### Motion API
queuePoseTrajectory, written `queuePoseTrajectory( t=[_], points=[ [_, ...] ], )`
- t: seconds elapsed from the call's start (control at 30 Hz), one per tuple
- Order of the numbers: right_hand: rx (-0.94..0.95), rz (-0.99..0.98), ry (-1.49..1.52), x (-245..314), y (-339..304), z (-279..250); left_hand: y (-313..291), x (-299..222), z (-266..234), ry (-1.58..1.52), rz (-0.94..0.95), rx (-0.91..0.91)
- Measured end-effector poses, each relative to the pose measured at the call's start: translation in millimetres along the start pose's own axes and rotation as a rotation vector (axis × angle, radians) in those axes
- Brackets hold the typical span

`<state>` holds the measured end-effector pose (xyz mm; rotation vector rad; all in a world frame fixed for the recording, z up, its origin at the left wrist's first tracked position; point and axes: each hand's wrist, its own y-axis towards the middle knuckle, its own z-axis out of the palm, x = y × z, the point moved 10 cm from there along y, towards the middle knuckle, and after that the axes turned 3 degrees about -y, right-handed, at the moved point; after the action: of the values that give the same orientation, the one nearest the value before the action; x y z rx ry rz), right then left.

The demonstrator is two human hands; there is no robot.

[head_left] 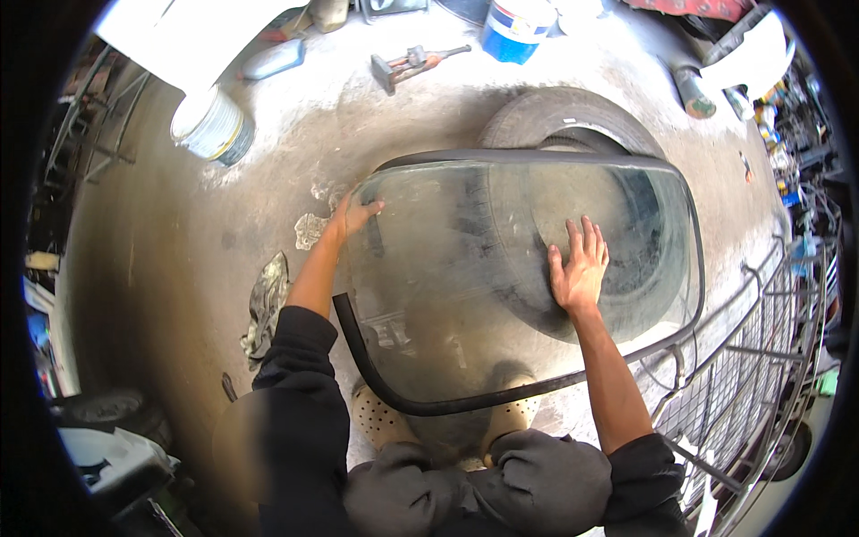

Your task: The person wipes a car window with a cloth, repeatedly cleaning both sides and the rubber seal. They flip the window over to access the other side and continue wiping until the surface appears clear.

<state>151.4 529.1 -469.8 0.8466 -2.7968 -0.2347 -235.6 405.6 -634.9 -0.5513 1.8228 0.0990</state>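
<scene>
A large pane of vehicle window glass [420, 268] lies over a tire [537, 116], which shows through it. Black rubber seal [465, 404] runs along its far, right and near edges; its end stands up at the near left corner, and the left edge looks bare. My left hand [353, 215] grips that left edge near the far corner, thumb on top and the other fingers mostly hidden. Flat on the glass, right of the middle, my right hand [580, 268] rests with its fingers stretched out and holds nothing.
A crumpled cloth [266, 309] lies on the floor at left. Farther off are a white bucket [213, 125], a hammer-like tool [413, 64] and a blue-and-white bucket [517, 34]. A metal rack [729, 367] stands close at right. My clogs [380, 416] are near the glass.
</scene>
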Motion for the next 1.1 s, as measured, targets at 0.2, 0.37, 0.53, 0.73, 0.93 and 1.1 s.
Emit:
queuePoseTrajectory(
  t=[0.2, 0.37, 0.53, 0.73, 0.93, 1.1],
  points=[
    [-0.013, 0.004, -0.02, -2, -1, 2, -32, -41, -43, -0.175, -0.012, -0.19],
    [-0.009, 0.007, -0.015, -2, 0, 1, -69, -84, -52, -0.167, -0.103, -0.178],
    [-0.007, 0.014, -0.005, -3, -1, 1, -79, -93, -44, -0.097, -0.141, -0.218],
    [-0.022, 0.014, 0.018, -4, -2, 0, -87, -93, -50, 0.0, -0.08, -0.361],
    [-0.017, 0.013, 0.014, -4, -2, 0, -88, -98, -49, 0.025, -0.071, -0.313],
    [-0.016, 0.013, -0.008, -4, -2, 0, -90, -90, -46, -0.025, -0.121, -0.291]
  ],
)
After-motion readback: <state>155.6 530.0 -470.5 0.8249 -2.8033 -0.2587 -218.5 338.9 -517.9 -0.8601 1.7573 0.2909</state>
